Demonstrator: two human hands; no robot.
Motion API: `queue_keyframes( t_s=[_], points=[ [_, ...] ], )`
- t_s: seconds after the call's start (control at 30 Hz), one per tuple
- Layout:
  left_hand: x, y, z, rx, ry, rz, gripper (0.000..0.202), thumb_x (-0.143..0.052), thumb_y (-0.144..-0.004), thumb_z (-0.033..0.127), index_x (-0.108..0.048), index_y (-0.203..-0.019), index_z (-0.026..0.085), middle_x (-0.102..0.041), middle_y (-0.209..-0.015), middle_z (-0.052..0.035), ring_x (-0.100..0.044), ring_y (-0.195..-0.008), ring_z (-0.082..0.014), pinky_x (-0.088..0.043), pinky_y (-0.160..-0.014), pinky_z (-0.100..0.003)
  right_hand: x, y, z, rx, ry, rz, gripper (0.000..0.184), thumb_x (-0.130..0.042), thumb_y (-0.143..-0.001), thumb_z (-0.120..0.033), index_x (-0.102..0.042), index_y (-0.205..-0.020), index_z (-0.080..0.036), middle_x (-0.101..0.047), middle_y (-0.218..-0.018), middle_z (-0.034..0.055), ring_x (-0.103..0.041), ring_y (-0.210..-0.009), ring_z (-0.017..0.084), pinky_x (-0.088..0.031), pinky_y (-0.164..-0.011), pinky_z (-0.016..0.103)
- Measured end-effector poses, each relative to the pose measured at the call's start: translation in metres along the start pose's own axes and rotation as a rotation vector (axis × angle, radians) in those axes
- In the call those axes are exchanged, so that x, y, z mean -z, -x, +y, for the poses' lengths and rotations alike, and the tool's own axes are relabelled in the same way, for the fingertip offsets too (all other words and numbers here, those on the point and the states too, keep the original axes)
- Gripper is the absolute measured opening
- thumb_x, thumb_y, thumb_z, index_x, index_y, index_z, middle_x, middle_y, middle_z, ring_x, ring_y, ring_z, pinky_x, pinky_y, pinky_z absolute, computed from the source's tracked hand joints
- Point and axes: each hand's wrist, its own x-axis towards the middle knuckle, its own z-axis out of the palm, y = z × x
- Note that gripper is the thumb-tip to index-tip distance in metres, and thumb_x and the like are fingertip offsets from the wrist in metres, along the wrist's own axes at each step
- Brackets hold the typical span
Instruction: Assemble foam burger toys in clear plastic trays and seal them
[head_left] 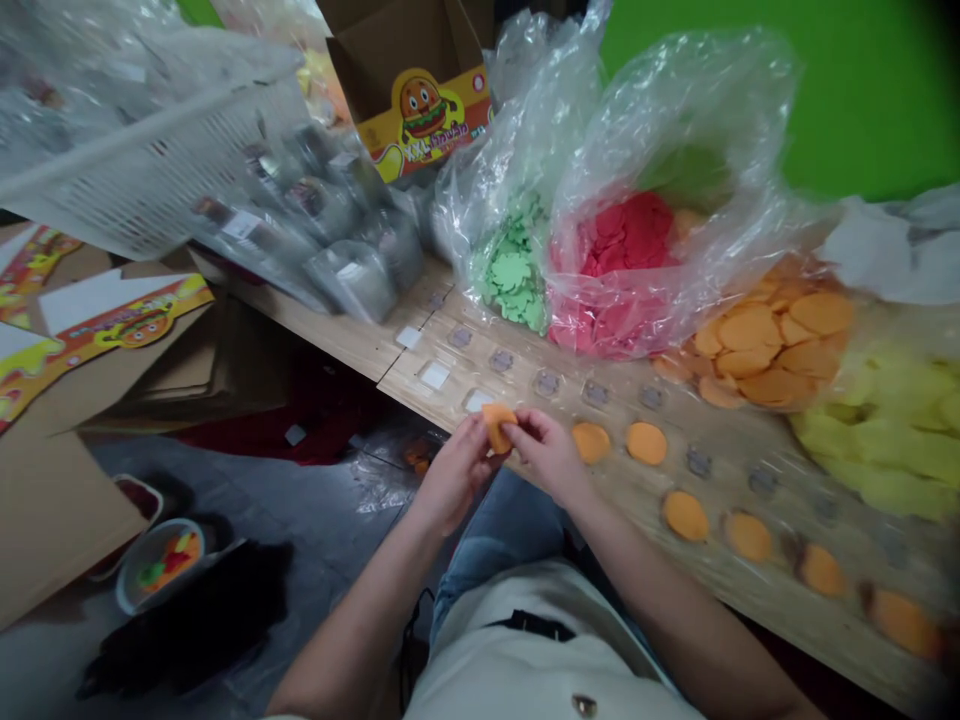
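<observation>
Near the table's front edge, an orange disc (496, 428) is pinched between my two hands. My left hand (459, 465) grips its left and lower side. On its right side the fingers of my right hand (546, 448) close on it. Just beyond the disc, a white square (477, 401) lies on the table. A row of flat orange discs (646, 443) runs to the right along the front edge. Behind them sit small grey square pieces (547, 382) in a line. The disc's underside is hidden by my fingers.
Plastic bags hold green leaf-shaped pieces (517, 265), red discs (626, 240), orange discs (772, 335) and yellow pieces (885, 420). Clear packs (352, 280), a white basket (157, 140) and a printed carton (420, 110) stand at the left. Below are cardboard sheets (67, 520) and a tub (127, 580).
</observation>
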Motion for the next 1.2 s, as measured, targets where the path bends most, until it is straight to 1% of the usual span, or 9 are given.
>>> queue_keyframes(
  t_s=[0.17, 0.27, 0.4, 0.6, 0.73, 0.87, 0.97, 1.07, 1.2],
  points=[
    [0.027, -0.016, 0.008, -0.086, -0.294, 0.115, 0.027, -0.065, -0.070, 0.035, -0.050, -0.081, 0.017, -0.059, -0.079, 0.0002, -0.058, -0.072, -0.0116, -0.047, -0.070, -0.025, 0.006, -0.024, -0.004, 0.039, 0.238, 0.022, 0.026, -0.050, -0.081, -0.039, -0.063, -0.087, -0.018, -0.062, -0.073, -0.0002, -0.055, -0.065, 0.012, -0.041, -0.059, 0.023],
    [0.039, -0.030, 0.014, -0.262, -0.836, 0.313, 0.025, -0.062, -0.071, 0.037, -0.050, -0.081, 0.018, -0.056, -0.070, 0.0013, -0.055, -0.062, -0.0123, -0.043, -0.060, -0.025, 0.000, -0.041, -0.004, 0.124, 0.546, 0.104, 0.020, -0.049, -0.082, -0.034, -0.062, -0.084, -0.018, -0.062, -0.074, 0.0014, -0.054, -0.067, 0.014, -0.039, -0.061, 0.024],
    [0.043, -0.038, 0.019, -0.462, -1.469, 0.449, 0.022, -0.054, -0.078, 0.031, -0.053, -0.097, 0.020, -0.058, -0.085, -0.0035, -0.056, -0.077, -0.0173, -0.043, -0.068, -0.028, -0.019, -0.061, -0.002, 0.246, 0.978, 0.103, 0.020, -0.047, -0.083, -0.020, -0.056, -0.101, -0.016, -0.061, -0.088, 0.0081, -0.051, -0.085, 0.020, -0.038, -0.074, 0.030],
    [0.052, -0.034, 0.008, -0.779, -1.845, 0.209, 0.028, -0.045, -0.084, 0.027, -0.055, -0.110, 0.019, -0.057, -0.113, -0.0094, -0.046, -0.111, -0.0242, -0.032, -0.094, -0.039, -0.031, -0.056, -0.010, 0.277, 1.123, 0.121, 0.023, -0.042, -0.084, -0.015, -0.053, -0.104, -0.015, -0.057, -0.090, 0.0112, -0.048, -0.088, 0.023, -0.040, -0.075, 0.034],
    [0.065, -0.042, -0.001, -0.894, -1.941, 0.142, 0.030, -0.047, -0.082, 0.027, -0.057, -0.110, 0.021, -0.058, -0.116, -0.0091, -0.041, -0.119, -0.0286, -0.017, -0.101, -0.050, 0.037, -0.036, -0.008, 0.417, 0.939, 0.336, 0.022, -0.045, -0.084, -0.023, -0.054, -0.103, -0.019, -0.056, -0.097, 0.0071, -0.048, -0.094, 0.019, -0.040, -0.081, 0.030],
    [0.059, -0.044, 0.003, -1.023, -1.866, 0.175, 0.030, -0.048, -0.081, 0.027, -0.058, -0.108, 0.021, -0.058, -0.118, -0.0103, -0.041, -0.120, -0.0295, -0.014, -0.102, -0.054, 0.180, -0.015, -0.002, 0.272, 0.985, 0.923, 0.027, -0.040, -0.085, -0.028, -0.056, -0.102, -0.015, -0.057, -0.097, 0.0117, -0.048, -0.096, 0.022, -0.038, -0.086, 0.037],
    [0.041, -0.036, 0.010, -1.062, -1.734, 0.204, 0.029, -0.049, -0.081, 0.026, -0.057, -0.108, 0.022, -0.057, -0.118, -0.0094, -0.041, -0.120, -0.0264, -0.020, -0.103, -0.050, 0.268, -0.023, 0.001, 0.108, 1.157, 1.053, 0.057, -0.049, -0.079, -0.041, -0.040, -0.124, -0.008, -0.044, -0.123, 0.0216, -0.037, -0.117, 0.031, -0.031, -0.094, 0.047],
    [0.019, -0.031, 0.009, -1.095, -1.656, 0.126, 0.027, -0.049, -0.080, 0.023, -0.058, -0.106, 0.023, -0.058, -0.115, -0.0072, -0.045, -0.117, -0.0240, -0.025, -0.102, -0.047, 0.292, -0.041, 0.012, 0.045, 1.294, 0.825, 0.056, -0.051, -0.078, -0.043, -0.041, -0.124, -0.013, -0.034, -0.136, 0.0185, -0.024, -0.127, 0.035, -0.028, -0.095, 0.052],
    [-0.006, -0.033, -0.010, -1.070, -1.594, 0.014, 0.027, -0.052, -0.080, 0.018, -0.058, -0.105, 0.024, -0.058, -0.114, -0.0063, -0.044, -0.117, -0.0233, -0.027, -0.101, -0.047, 0.268, -0.047, 0.035, 0.211, 1.350, 0.707, 0.027, -0.042, -0.083, -0.030, -0.055, -0.103, -0.016, -0.046, -0.128, 0.0120, -0.028, -0.127, 0.028, -0.024, -0.099, 0.049]
  ],
)
